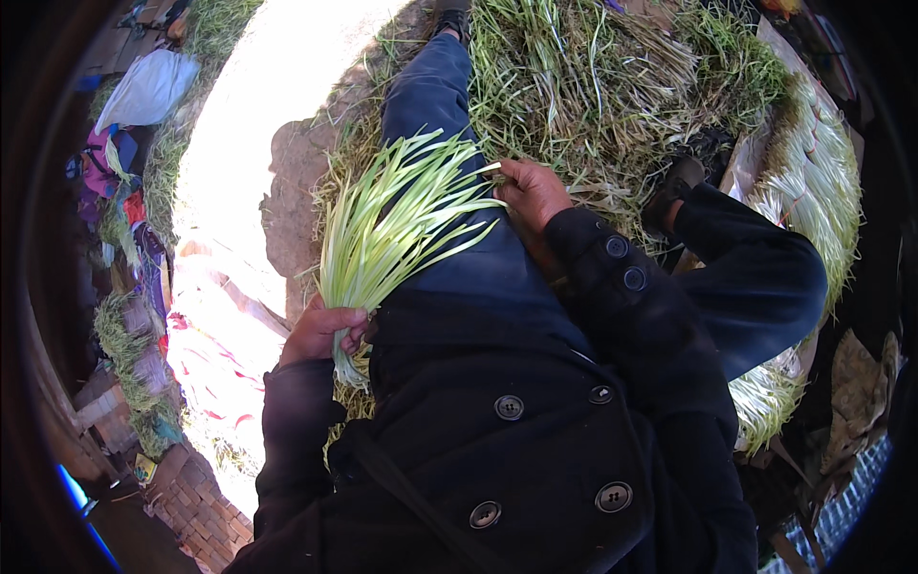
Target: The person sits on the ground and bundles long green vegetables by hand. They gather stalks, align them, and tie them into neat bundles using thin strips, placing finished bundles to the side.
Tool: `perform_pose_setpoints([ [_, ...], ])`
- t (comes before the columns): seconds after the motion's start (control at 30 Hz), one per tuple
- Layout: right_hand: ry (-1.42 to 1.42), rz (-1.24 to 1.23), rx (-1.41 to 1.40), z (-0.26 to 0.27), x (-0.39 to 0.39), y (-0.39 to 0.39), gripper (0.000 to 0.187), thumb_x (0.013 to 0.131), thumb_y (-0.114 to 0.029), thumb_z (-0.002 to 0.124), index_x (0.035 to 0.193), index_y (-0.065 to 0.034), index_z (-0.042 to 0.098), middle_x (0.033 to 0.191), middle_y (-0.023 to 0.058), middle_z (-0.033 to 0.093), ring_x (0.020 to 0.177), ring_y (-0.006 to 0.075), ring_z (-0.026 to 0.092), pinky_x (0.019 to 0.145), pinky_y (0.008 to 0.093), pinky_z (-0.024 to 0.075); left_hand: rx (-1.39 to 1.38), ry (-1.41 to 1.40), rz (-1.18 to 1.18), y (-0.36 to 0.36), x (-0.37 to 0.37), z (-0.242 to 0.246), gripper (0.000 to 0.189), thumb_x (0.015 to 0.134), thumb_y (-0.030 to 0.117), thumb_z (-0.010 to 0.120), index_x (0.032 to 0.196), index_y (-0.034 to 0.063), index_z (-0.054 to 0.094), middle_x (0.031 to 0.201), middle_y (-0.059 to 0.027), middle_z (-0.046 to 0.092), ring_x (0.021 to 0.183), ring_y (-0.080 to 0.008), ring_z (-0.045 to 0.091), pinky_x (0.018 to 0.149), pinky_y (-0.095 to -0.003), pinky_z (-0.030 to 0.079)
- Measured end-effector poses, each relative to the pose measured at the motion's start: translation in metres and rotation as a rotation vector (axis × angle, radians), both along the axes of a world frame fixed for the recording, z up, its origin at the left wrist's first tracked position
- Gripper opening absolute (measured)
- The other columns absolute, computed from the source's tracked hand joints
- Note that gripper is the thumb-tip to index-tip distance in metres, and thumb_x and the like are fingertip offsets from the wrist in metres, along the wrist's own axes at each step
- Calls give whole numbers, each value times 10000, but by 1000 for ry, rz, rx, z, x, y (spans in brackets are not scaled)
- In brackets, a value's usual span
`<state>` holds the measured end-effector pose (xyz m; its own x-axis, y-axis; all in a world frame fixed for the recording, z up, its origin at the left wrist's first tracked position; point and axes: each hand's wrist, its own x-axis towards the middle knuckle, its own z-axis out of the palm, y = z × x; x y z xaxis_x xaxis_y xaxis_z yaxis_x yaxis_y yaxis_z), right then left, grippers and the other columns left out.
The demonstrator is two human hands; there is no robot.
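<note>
A bunch of long pale green leaves with whitish stems (401, 215), like garlic chives, fans out across my outstretched leg. My left hand (326, 331) is closed around the bunch near its pale stem ends, which stick out below the fist. At the spread leaf tips, my right hand (529, 192) has its thumb and forefinger together on the tip of a leaf. Whether it also touches neighbouring leaves is hard to tell. Stacked bundles of similar pale stalks (810, 194), some bound with red ties, lie to the right beyond my bent knee.
Loose green leaves and dry stalks (574, 93) cover the ground ahead, around my shoes. A white sack (147, 86) and colourful cloth items (100, 165) lie at the far left. Brick paving (204, 513) shows at lower left. Strong sunlight washes out the ground left of my leg.
</note>
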<state>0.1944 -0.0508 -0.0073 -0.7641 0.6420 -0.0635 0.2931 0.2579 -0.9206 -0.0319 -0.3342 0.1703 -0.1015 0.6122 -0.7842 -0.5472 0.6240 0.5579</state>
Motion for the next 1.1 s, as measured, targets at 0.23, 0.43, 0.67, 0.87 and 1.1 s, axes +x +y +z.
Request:
perform_pose_setpoints([
  [0.23,34,-109,-33,3,-4,-11,182,868,-56,726,1046,-90,723,984,149,698,973,359,693,840,411,549,74,-80,22,1,2,-3,308,901,66,718,1186,4,619,657,-59,575,466,-123,520,450,-251,423],
  [0.43,-3,-97,-59,-20,5,7,71,899,-40,677,966,-16,670,833,111,693,854,258,706,784,357,553,35,-58,-35,3,-3,-4,296,897,71,699,1164,0,594,668,-63,566,486,-147,532,482,-269,440],
  [0.67,-108,-848,-667,-54,54,71,142,942,-92,625,1008,-9,719,731,95,673,512,183,640,499,338,524,-48,56,30,-6,-4,-2,285,886,69,709,1140,-5,602,670,-68,573,484,-148,531,460,-267,437],
  [0.87,-153,-266,-271,-47,33,43,468,864,52,644,1307,-88,705,775,93,701,640,164,686,617,323,567,21,-13,-17,-4,-8,-8,275,893,73,701,1136,-10,603,665,-66,569,482,-144,527,476,-272,436],
  [1.1,-22,71,-645,-40,12,18,318,850,40,696,1135,-80,771,786,59,718,722,114,648,697,297,532,-12,-16,-19,-1,-6,-4,266,900,58,684,1144,-12,605,665,-68,574,477,-151,526,495,-284,436],
])
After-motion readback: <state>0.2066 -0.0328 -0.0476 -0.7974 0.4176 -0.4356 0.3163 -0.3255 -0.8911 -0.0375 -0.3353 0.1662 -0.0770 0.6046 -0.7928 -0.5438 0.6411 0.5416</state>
